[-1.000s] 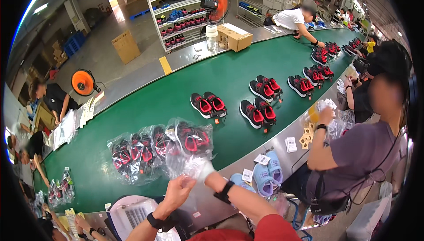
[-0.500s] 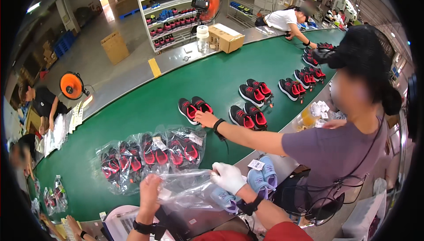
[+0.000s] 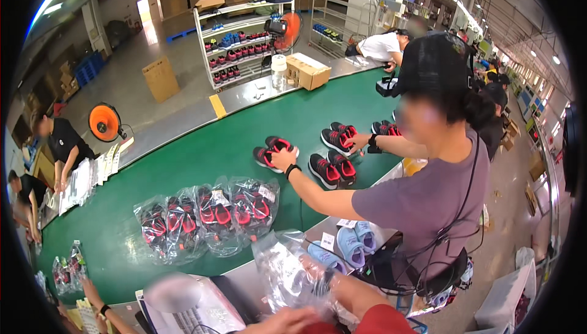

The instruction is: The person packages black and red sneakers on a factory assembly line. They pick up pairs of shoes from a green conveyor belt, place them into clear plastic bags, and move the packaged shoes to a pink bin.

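A clear plastic bag [image 3: 278,257] hangs in front of me, creased and shiny. My right hand [image 3: 313,267] is in or behind its film, which veils the fingers; a whitish patch shows through the film. Low at the picture's edge, my left hand [image 3: 287,320] lies beside the bag's lower end, its fingers smeared by motion. Pale blue shoes [image 3: 351,245] with white tags stand right of the bag. Beyond, on the green conveyor [image 3: 202,156], lies a row of bagged black and red shoes [image 3: 211,211].
A co-worker in a purple shirt [image 3: 422,193] reaches over the belt at right, one hand on a black-red pair [image 3: 272,150], the other at further shoes [image 3: 339,138]. A white box with papers [image 3: 195,303] stands lower left. Across the belt are a cardboard box [image 3: 306,72] and shoe rack [image 3: 241,43].
My right hand has gone into or behind the bag, and my left hand has dropped toward the lower edge. The co-worker leans nearer, now with both hands at shoes.
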{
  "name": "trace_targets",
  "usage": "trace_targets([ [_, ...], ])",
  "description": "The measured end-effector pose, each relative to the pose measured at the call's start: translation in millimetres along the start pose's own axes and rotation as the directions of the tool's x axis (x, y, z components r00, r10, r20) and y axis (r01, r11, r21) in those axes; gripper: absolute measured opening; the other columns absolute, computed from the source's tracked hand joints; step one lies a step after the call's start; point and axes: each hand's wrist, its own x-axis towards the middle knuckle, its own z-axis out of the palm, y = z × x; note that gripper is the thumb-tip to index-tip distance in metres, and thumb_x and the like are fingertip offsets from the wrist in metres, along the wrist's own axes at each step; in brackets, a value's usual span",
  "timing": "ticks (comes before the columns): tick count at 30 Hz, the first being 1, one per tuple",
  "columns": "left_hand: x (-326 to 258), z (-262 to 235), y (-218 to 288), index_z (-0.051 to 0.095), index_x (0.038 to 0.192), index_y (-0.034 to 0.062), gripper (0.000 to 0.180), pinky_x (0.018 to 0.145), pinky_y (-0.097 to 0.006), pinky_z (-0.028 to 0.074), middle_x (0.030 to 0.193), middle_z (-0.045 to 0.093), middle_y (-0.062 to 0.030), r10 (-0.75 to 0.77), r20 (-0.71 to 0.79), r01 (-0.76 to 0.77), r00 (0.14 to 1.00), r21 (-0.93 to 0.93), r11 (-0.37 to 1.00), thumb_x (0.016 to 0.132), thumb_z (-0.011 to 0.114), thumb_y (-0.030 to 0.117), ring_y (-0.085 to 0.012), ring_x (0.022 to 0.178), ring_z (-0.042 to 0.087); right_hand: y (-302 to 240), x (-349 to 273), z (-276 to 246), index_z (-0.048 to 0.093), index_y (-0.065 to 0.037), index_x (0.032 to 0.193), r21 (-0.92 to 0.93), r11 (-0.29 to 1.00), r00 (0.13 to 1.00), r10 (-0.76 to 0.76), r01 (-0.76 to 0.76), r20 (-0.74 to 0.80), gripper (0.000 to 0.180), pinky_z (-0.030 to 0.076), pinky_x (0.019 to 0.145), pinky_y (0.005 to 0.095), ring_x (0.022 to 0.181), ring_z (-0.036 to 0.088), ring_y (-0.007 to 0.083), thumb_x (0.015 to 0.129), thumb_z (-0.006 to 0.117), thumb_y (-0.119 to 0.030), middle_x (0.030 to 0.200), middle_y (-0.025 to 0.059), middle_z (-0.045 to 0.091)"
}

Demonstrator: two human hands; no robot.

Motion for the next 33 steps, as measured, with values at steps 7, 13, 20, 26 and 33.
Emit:
trace_targets([
  [7,3.3,-68.2,-31.8,0.063,0.081,0.0015,0.014,0.044,-0.027,0.036,0.057,0.056,-0.0077,0.056,-0.672,0.172,0.738,0.268,0.948,0.084,0.062,0.015,-0.0106,0.047,0.043,-43.8,8.7,17.0,0.060,-0.008,0.108,-0.142,0.987,0.897,0.125,-0.071,0.424,0.026,0.048,0.077,0.0355,0.087,0.061,0.0251,0.085,0.051,-0.019,0.098,0.0106,0.064],
  [13,13.7,-147.0,-66.5,0.057,0.074,0.0102,0.020,0.043,-0.017,0.022,0.058,0.039,0.0097,-0.360,-0.886,-0.201,0.291,-0.425,0.883,0.091,0.055,0.021,0.0017,0.048,0.031,-38.0,10.8,-48.2,0.063,-0.006,0.103,0.724,0.688,0.999,-0.050,0.038,-0.006,0.021,0.048,0.072,0.0282,0.080,0.061,0.0123,0.088,0.055,-0.019,0.082,0.0039,0.066],
  [20,78.5,-118.2,-22.9,0.060,0.079,0.0050,0.017,0.041,-0.019,0.020,0.054,0.039,0.0098,-0.406,-0.645,0.079,0.648,-0.474,0.877,0.089,0.056,0.018,0.0008,0.044,0.030,144.3,31.5,-53.9,0.064,-0.016,0.100,0.025,0.891,0.885,0.453,-0.453,-0.108,0.039,0.046,0.084,0.0399,0.095,0.059,0.0293,0.081,0.052,-0.048,0.098,0.0133,0.063],
  [26,111.3,-123.6,-26.8,0.060,0.078,0.0033,0.018,0.039,-0.020,0.020,0.050,0.038,0.0090,-0.410,-0.662,0.184,0.627,-0.386,0.904,0.090,0.055,0.016,0.0000,0.042,0.031,266.7,25.4,-64.0,0.064,-0.019,0.100,-0.485,0.727,0.862,0.492,-0.485,-0.124,0.050,0.036,0.095,0.0453,0.108,0.050,0.0370,0.066,0.065,-0.054,0.110,0.0190,0.056],
  [33,103.2,-122.0,-59.1,0.060,0.076,0.0035,0.017,0.041,-0.020,0.020,0.051,0.040,0.0083,-0.515,-0.663,0.272,0.543,-0.441,0.855,0.089,0.057,0.015,-0.0004,0.043,0.031,298.4,36.5,-23.2,0.064,-0.014,0.080,-0.503,0.620,0.795,0.524,-0.601,-0.304,0.039,0.039,0.078,0.0402,0.085,0.055,0.0306,0.066,0.068,-0.050,0.086,0.0151,0.055],
])
